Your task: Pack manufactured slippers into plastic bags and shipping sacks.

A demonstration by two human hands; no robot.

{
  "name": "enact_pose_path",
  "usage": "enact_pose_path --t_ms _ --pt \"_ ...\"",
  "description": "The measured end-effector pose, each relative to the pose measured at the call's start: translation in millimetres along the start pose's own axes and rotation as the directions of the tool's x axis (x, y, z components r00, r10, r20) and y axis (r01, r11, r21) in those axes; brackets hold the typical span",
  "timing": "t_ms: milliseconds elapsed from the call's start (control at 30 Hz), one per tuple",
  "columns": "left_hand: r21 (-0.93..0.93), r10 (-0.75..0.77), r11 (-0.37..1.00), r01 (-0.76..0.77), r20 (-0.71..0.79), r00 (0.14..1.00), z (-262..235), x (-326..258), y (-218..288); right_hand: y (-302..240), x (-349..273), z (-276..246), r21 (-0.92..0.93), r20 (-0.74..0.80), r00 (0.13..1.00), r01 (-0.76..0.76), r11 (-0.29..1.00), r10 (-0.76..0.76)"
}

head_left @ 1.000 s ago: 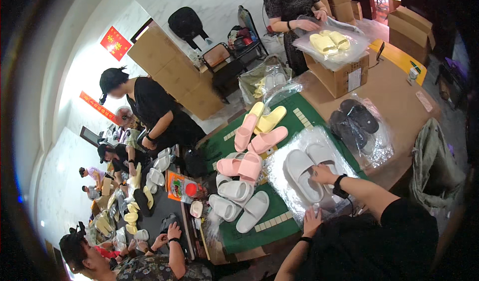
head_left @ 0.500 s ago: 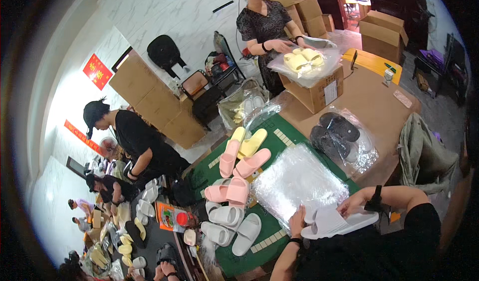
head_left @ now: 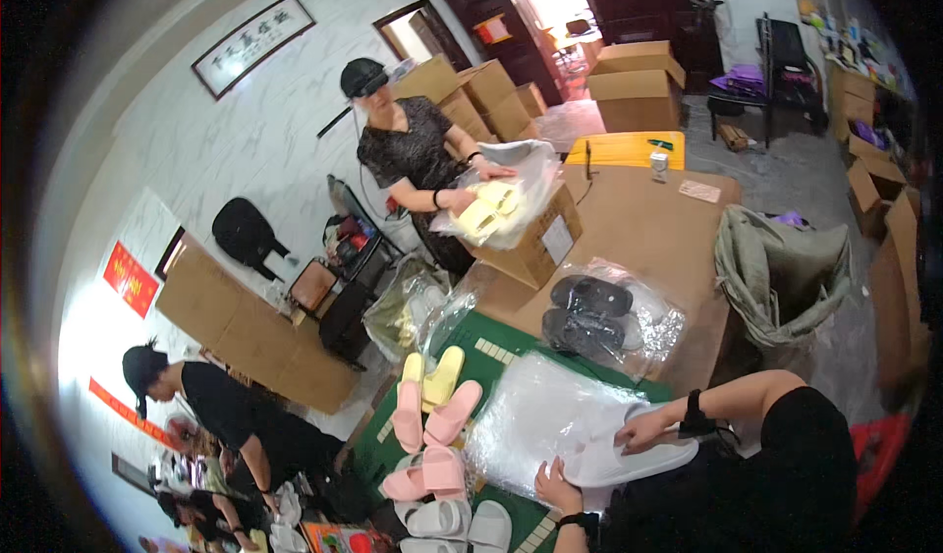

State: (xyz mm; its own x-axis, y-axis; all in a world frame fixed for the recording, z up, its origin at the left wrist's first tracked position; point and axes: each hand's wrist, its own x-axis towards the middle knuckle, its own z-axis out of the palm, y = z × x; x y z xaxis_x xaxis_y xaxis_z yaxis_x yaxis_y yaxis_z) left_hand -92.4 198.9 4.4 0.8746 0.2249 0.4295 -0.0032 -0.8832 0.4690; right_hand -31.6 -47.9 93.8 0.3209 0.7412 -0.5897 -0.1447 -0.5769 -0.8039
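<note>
Both my hands hold a pair of white slippers [head_left: 629, 461] close to my body, at the near edge of a clear plastic bag [head_left: 545, 417]. My left hand [head_left: 557, 484], with a watch on its wrist, grips the left end of the pair. My right hand [head_left: 643, 431], with a black wristband, presses on top of them. The bag lies flat on a green mat [head_left: 491, 342].
Pink slippers [head_left: 432, 425], yellow slippers [head_left: 437, 371] and more white slippers [head_left: 452, 524] lie left on the mat. Black slippers in plastic [head_left: 589, 312] sit on the brown table [head_left: 648, 229]. Across it, a person bags yellow slippers [head_left: 486, 209] over a cardboard box [head_left: 540, 248]. Another person [head_left: 226, 411] bends at left.
The white slippers have come off the top of the plastic bag toward my body, with both hands on them. The view has tilted upward.
</note>
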Motion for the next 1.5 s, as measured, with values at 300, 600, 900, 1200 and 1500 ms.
enact_pose_path --t_ms 300,600,900,1200,1500 --pt "-0.620 -0.377 0.624 0.476 0.295 0.878 0.5 10.5 8.9 42.2 34.3 -11.0 -0.384 -0.257 0.901 0.236 0.893 -0.349" --pt "-0.369 -0.023 0.924 0.100 0.207 0.978 -2.9 15.1 29.5 -3.0 15.3 9.6 -0.680 -0.416 0.840 -0.034 0.733 -0.347" --pt "-0.315 -0.011 0.946 0.080 0.214 0.977 -32.3 29.8 72.7 3.0 28.3 13.8 -0.648 -0.556 0.713 -0.050 0.760 -0.427" --pt "-0.655 -0.296 0.518 0.550 0.466 0.833 -47.4 60.9 31.1 8.3 6.2 -39.7 -0.411 -0.313 0.850 0.281 0.867 -0.423" --pt "-0.666 -0.250 0.488 0.564 0.513 0.821 -39.9 51.4 1.0 -22.1 -5.0 7.7 0.134 -0.049 0.962 0.272 0.953 -0.267"
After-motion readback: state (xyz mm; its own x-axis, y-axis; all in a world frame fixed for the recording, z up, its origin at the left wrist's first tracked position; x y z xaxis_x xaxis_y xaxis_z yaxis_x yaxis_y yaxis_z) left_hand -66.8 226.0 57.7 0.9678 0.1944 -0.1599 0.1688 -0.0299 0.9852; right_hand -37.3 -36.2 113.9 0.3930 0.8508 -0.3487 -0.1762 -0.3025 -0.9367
